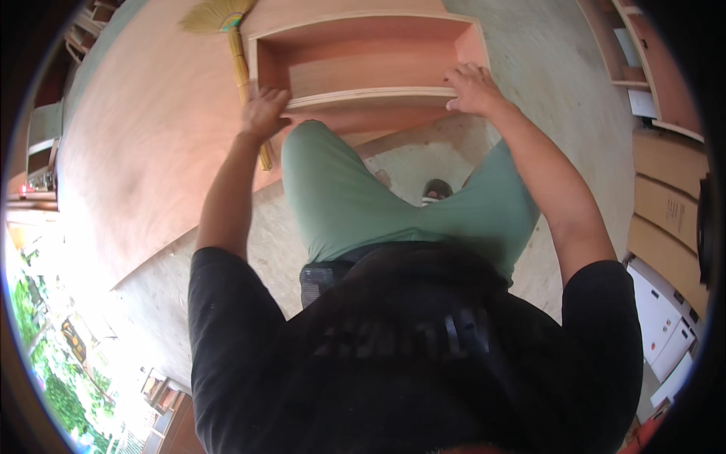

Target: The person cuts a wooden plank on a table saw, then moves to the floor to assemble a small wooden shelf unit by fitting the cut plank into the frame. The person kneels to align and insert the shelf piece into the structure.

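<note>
So, from where I'm standing, there's a wood box [370, 72] just past this person's knees [310, 144], open side up, with 2 hands on it. Right hand [474, 88] is partly curled at the near right corner, fingers over the rim and thumb on the outside, so it's got hold. Left hand [265, 113] is half curled at the near left corner, kinda blurry, can't tell if it's really gripping. 1 broom [239, 60] lies just left of the box on a big board [151, 136]. Cartons [665, 206] sit well off right.
</note>
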A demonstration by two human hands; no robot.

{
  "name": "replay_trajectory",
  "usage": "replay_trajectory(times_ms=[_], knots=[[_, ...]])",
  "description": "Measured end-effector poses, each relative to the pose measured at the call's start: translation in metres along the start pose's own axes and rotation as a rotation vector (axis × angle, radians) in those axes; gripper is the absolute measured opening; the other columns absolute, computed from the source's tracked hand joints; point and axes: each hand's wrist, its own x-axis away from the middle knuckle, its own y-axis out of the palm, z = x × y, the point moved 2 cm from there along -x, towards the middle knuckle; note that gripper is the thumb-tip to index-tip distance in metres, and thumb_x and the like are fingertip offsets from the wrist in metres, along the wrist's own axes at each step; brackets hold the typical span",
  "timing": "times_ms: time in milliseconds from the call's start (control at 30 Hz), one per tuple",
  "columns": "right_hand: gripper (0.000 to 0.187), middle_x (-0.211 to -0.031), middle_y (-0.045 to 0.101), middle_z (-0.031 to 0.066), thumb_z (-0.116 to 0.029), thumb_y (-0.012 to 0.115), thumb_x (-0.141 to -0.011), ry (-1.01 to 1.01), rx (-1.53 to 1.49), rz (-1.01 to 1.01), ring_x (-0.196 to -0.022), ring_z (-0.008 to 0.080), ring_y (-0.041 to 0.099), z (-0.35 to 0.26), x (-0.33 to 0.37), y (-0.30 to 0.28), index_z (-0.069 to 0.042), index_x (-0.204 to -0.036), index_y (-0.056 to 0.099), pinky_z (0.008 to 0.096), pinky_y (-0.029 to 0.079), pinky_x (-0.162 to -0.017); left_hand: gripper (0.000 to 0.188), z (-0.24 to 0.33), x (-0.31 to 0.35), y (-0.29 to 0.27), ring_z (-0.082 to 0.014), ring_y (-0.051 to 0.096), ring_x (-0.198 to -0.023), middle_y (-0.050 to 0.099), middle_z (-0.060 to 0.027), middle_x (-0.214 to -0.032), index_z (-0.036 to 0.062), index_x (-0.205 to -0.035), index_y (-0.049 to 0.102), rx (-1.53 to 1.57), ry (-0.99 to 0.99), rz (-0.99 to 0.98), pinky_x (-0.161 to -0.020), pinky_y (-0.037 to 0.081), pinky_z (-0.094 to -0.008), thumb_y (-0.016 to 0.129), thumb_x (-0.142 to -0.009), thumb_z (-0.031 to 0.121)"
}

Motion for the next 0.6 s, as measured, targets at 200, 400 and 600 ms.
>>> replay_trajectory(times_ms=[200, 400, 600], knots=[[0.039, -0.156, 0.029, 0.0178, -0.011, 0.070, -0.083, 0.251, 0.398, 0.189, -0.143, 0.0379, 0.031, 0.012, 0.022, 0.004, -0.012, -0.120, 0.060, 0.0458, 0.035, -0.114, 0.038, -0.013, 0.001, 0.006, -0.0281, 0.054, -0.120, 0.066, -0.0077, -0.109, 0.0115, -0.100, 0.055, -0.003, -0.036, -0.097, -0.101, 0.041, -0.0502, 0.080, -0.072, 0.015], [0.037, -0.125, 0.059, 0.0205, -0.005, 0.069, -0.082, 0.291, -0.274, 0.041, -0.114, 0.0390, 0.058, 0.069, 0.027, 0.031, -0.011, -0.117, 0.059, 0.0442, 0.050, -0.093, 0.038, -0.015, 0.002, 0.001, -0.0312, 0.053, -0.115, 0.066, -0.0080, -0.106, 0.0107, -0.103, 0.051, -0.019, 0.072, -0.090, -0.093, 0.045, -0.0476, 0.076, -0.075, 0.009], [0.039, -0.107, 0.066, 0.0212, -0.003, 0.072, -0.079, 0.205, -0.286, 0.029, -0.104, 0.0407, 0.062, 0.072, 0.025, 0.032, -0.007, -0.115, 0.057, 0.0471, 0.050, -0.085, 0.038, -0.019, 0.002, -0.005, -0.0319, 0.053, -0.114, 0.064, -0.0090, -0.108, 0.0099, -0.105, 0.051, -0.042, 0.117, -0.167, -0.094, 0.046, -0.0466, 0.075, -0.075, 0.008]])
